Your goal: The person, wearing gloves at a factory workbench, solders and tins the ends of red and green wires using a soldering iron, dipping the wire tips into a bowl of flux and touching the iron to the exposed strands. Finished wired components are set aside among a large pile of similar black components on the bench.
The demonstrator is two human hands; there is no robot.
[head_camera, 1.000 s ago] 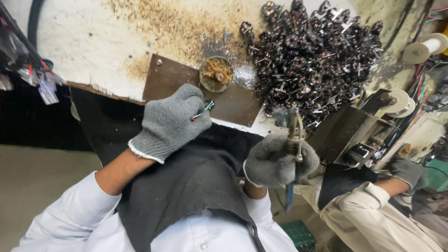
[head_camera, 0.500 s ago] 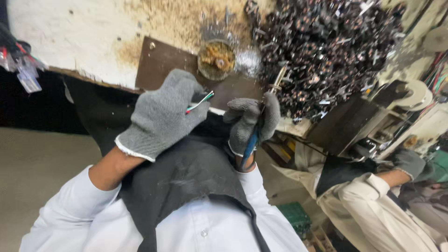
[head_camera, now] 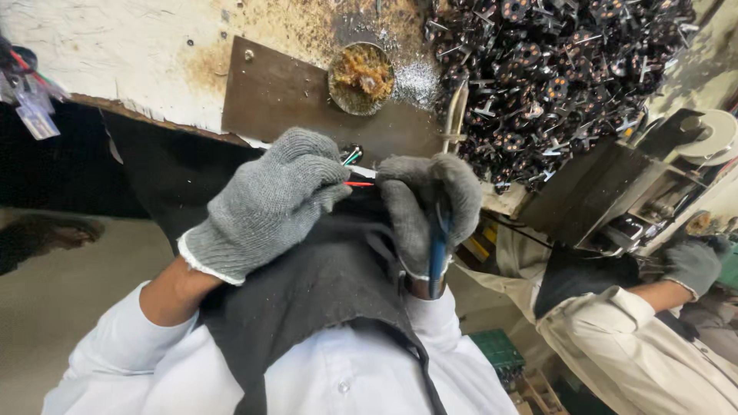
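My left hand [head_camera: 269, 204], in a grey knit glove, pinches thin coloured wires [head_camera: 357, 183], with red and green ends showing at the fingertips. My right hand [head_camera: 427, 204], also in a grey glove, is closed around a blue-handled tool [head_camera: 438, 246] whose handle hangs down past the wrist. The tool's head is hidden inside the glove. Both hands meet above my dark apron, just in front of a brown metal plate [head_camera: 284, 96] on the bench edge.
A round dish of brownish paste [head_camera: 361, 73] sits on the plate. Beside it, a large pile of dark metal parts [head_camera: 553, 69] covers the bench. A black machine [head_camera: 592, 192] stands to the right, where a co-worker's gloved hand [head_camera: 692, 261] reaches in.
My right hand has carried the blue-handled tool from the right across to my left hand, and the two now touch around the wires. The view has come closer.
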